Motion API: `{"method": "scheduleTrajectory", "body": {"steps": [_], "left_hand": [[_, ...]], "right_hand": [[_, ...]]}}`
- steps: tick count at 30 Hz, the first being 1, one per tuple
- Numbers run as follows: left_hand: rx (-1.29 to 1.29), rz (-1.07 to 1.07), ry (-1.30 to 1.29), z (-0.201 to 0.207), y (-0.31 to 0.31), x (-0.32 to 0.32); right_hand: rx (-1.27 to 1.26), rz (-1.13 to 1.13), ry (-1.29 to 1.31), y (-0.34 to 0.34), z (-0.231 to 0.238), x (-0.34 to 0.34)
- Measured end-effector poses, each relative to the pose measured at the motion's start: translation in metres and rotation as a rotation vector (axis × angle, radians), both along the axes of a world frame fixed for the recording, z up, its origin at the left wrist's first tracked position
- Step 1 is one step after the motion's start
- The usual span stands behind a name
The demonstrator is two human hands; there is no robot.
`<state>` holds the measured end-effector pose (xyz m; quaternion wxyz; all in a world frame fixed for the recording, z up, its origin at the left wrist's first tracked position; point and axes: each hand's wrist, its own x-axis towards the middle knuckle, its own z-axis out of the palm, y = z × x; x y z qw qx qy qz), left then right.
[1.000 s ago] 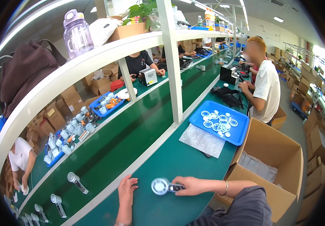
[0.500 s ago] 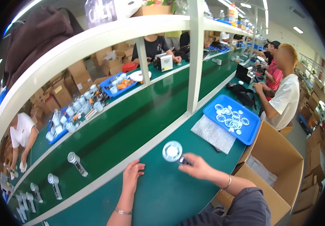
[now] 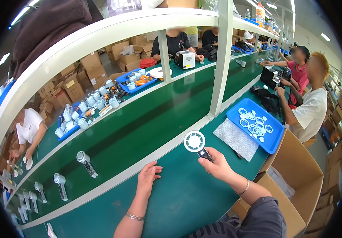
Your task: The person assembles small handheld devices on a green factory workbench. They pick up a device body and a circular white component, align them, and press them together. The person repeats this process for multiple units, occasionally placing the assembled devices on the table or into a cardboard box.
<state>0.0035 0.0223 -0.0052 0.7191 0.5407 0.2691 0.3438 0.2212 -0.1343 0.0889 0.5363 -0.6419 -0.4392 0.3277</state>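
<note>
right now, the right grip (image 3: 217, 166) pinches the handle of a white, round-headed fan (image 3: 194, 141), held up over the green desk (image 3: 175, 210). the left grip (image 3: 147, 178) is loosely spread, fingers bent. similar fans (image 3: 60, 185) sit on the belt (image 3: 139, 131); rightward, a blue tray (image 3: 273, 145) of white rings (image 3: 269, 128) stands beside bubble wrap (image 3: 234, 143).

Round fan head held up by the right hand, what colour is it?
Mostly white: the fan head shows best in the head view.
</note>
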Motion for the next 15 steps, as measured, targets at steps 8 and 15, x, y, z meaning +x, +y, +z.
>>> {"method": "scheduleTrajectory", "body": {"steps": [8, 15], "left_hand": [[-0.015, -0.015, -0.015, -0.001, 0.001, -0.002], [0.0, -0.008, -0.018, -0.003, 0.002, -0.002]], "right_hand": [[0.109, 0.046, 0.058, -0.002, -0.004, -0.008], [0.215, 0.084, 0.153, 0.011, -0.005, -0.012]]}}
